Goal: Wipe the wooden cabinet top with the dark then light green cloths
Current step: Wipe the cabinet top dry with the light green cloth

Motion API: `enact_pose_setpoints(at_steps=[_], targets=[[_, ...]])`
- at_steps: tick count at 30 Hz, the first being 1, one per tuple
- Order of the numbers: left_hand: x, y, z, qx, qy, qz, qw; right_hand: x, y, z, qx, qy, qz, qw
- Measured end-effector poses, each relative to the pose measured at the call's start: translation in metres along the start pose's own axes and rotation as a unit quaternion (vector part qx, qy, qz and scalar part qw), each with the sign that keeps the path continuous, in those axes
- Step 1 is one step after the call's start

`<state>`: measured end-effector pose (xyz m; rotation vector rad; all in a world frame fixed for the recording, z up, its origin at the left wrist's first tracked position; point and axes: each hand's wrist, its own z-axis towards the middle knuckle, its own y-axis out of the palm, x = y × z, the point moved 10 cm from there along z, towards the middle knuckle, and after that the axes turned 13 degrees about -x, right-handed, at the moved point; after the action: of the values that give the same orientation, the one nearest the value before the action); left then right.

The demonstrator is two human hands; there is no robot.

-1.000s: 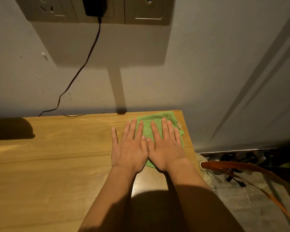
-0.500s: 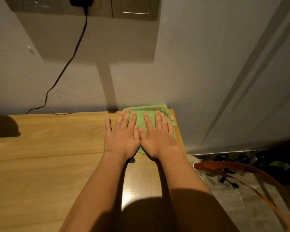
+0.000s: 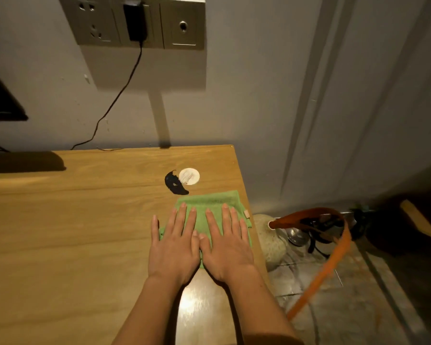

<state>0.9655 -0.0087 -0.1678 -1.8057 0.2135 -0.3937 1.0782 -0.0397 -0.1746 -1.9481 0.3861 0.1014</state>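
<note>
A light green cloth (image 3: 209,202) lies flat on the wooden cabinet top (image 3: 72,232), close to its right edge. My left hand (image 3: 174,247) and my right hand (image 3: 227,245) rest side by side on the cloth, palms down, fingers spread and pointing at the wall. The thumbs touch each other. Neither hand grips the cloth; both lie flat on it. No dark green cloth is in view.
Just beyond the cloth sit a white round disc (image 3: 189,176) and a black patch (image 3: 174,184) in the wood. A socket panel (image 3: 139,23) with a black cable (image 3: 115,100) is on the wall. An orange strap (image 3: 334,257) and clutter lie on the floor to the right.
Both hands have slid the cloth back from the far right corner toward me, uncovering the white disc and the black patch.
</note>
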Motion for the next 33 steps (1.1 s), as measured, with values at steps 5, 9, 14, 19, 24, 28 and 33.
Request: enact_pose_setpoints(at_steps=[5, 9, 14, 19, 24, 28, 33], targets=[[0.028, 0.025, -0.108, -0.024, -0.008, -0.013, 1.0, 0.009, 0.038, -0.106, -0.008, -0.006, -0.01, 1.0], [0.053, 0.031, -0.179, -0.067, -0.016, 0.0, 0.998, 0.017, 0.058, -0.175, -0.026, 0.01, -0.03, 0.999], [0.067, 0.026, -0.21, -0.08, -0.012, 0.011, 0.997, 0.016, 0.046, -0.215, -0.019, 0.034, -0.044, 0.998], [0.068, 0.024, -0.197, -0.073, 0.004, 0.001, 0.997, 0.018, 0.045, -0.203, -0.022, 0.042, -0.011, 0.999], [0.06, 0.029, -0.14, -0.078, 0.001, 0.007, 0.997, 0.026, 0.042, -0.145, -0.037, 0.008, -0.02, 0.999], [0.056, 0.017, -0.061, -0.046, -0.008, 0.028, 0.999, 0.04, 0.016, -0.069, -0.033, 0.013, -0.016, 0.999], [0.047, -0.012, 0.068, -0.032, -0.002, 0.059, 0.998, 0.049, -0.038, 0.048, -0.021, 0.019, -0.017, 0.999]])
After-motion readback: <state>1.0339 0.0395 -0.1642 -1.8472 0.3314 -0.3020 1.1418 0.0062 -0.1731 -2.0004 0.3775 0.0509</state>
